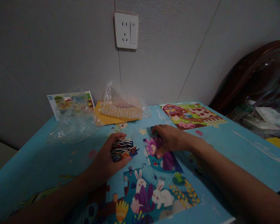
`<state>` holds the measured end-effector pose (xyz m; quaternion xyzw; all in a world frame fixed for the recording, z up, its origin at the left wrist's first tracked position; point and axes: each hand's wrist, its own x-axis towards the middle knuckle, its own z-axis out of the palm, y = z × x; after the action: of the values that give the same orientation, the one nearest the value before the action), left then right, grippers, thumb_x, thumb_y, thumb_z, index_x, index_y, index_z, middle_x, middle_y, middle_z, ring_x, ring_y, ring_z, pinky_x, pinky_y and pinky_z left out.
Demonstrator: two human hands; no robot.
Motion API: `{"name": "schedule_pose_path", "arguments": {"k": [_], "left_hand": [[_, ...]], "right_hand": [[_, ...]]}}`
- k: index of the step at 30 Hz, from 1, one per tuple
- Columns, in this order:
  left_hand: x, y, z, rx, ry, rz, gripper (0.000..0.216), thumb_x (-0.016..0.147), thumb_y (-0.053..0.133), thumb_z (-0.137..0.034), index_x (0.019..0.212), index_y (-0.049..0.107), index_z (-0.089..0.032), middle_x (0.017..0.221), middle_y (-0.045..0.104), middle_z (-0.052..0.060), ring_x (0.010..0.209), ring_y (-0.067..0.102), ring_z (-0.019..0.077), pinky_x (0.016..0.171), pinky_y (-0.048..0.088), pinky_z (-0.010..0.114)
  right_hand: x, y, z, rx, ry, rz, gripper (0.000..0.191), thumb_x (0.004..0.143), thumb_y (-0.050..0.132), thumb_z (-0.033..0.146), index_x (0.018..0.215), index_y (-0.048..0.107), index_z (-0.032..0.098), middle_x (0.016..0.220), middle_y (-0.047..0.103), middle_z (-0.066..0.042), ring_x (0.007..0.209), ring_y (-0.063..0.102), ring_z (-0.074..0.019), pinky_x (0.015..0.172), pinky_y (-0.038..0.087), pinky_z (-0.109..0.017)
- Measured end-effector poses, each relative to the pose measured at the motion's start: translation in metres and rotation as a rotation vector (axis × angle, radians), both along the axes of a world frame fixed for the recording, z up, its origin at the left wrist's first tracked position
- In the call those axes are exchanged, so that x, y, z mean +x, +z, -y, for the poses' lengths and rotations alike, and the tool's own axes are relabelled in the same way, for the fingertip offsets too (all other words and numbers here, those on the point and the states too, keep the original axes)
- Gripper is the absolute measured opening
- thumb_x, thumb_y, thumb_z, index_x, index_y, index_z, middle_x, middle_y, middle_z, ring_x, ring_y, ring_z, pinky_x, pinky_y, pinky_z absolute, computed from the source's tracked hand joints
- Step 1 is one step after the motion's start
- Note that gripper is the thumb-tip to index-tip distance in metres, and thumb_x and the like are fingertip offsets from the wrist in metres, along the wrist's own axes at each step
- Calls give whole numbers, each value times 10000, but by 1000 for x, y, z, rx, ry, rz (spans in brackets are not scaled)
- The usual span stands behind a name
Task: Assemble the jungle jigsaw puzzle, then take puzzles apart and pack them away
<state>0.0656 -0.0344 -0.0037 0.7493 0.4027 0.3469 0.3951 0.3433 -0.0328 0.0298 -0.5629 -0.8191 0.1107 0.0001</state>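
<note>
A partly assembled jigsaw puzzle (151,189) with white rabbits and flowers lies on the blue table (238,146) in front of me. My left hand (107,158) is closed round a stack of loose puzzle pieces (122,148), held just left of the puzzle's upper edge. My right hand (170,138) rests palm down on the puzzle's top part, fingers pressed on a purple piece (154,146) there.
A finished farm puzzle (191,115) lies at the back right. Crumpled clear plastic bags (72,124), a picture card (70,101) and a yellow sheet (107,116) sit by the wall. A socket (126,30) is on the wall. A dark plastic-covered object (259,84) stands at right.
</note>
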Motion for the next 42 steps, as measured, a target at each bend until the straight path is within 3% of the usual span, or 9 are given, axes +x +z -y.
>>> {"name": "schedule_pose_path", "arguments": {"k": [8,13,17,21,27,29,32,35,42], "left_hand": [[-3,-13,-2,196,-114,-180,432,744,677,-202,1136,502,-247,1093,652,24,952,668,192,853,542,328],[-3,-11,-1,169,-126,-195,419,756,664,-201,1140,503,-252,1116,653,22,961,665,191,859,533,333],[-3,-9,-1,141,-124,-196,425,755,669,-207,1141,499,-249,1105,661,25,936,672,191,840,539,330],[-4,-10,-1,136,-127,-181,429,762,668,-223,1153,494,-251,1098,665,27,923,677,193,826,544,330],[-4,-9,-1,100,-120,-191,445,758,673,-229,1162,488,-245,1120,661,42,958,672,206,845,546,347],[-4,-8,0,95,-126,-190,440,760,668,-230,1161,487,-244,1118,661,44,953,672,207,846,547,356],[-4,-6,1,101,-123,-189,428,755,660,-216,1148,492,-241,1104,663,45,943,670,208,851,546,372],[-3,-4,1,112,-116,-190,429,752,656,-201,1147,492,-239,1111,661,49,959,665,213,863,542,382],[-2,-4,0,127,-117,-189,428,747,664,-204,1142,500,-238,1117,660,47,977,659,216,873,535,376]], "right_hand": [[4,-8,-1,72,7,-29,780,559,793,660,1106,596,141,1080,554,-139,908,579,-281,756,490,-375],[6,-16,-8,129,-49,-87,944,662,772,598,1400,421,126,1277,484,-199,1028,597,-309,876,481,-402],[8,-22,-16,133,-116,-89,728,816,656,532,1363,465,91,1214,531,-204,1026,605,-311,877,478,-403],[11,-28,-24,133,-241,-118,630,798,687,494,1265,548,95,1139,553,-189,898,620,-260,805,479,-364],[12,-24,-32,320,-358,-207,233,890,556,324,830,661,126,816,595,-101,771,560,-218,710,417,-331],[9,-16,-28,370,-325,-294,248,905,507,300,777,642,137,808,581,-91,782,551,-212,720,413,-331],[-1,-3,-13,261,-24,-366,255,906,513,339,774,618,148,911,572,-100,854,552,-206,769,433,-324],[-18,-3,6,137,162,-204,379,835,619,526,908,613,155,1016,564,-119,895,549,-235,787,450,-350],[-54,-32,14,344,-101,109,639,920,292,688,1031,576,126,970,612,-158,896,560,-301,804,408,-425]]}}
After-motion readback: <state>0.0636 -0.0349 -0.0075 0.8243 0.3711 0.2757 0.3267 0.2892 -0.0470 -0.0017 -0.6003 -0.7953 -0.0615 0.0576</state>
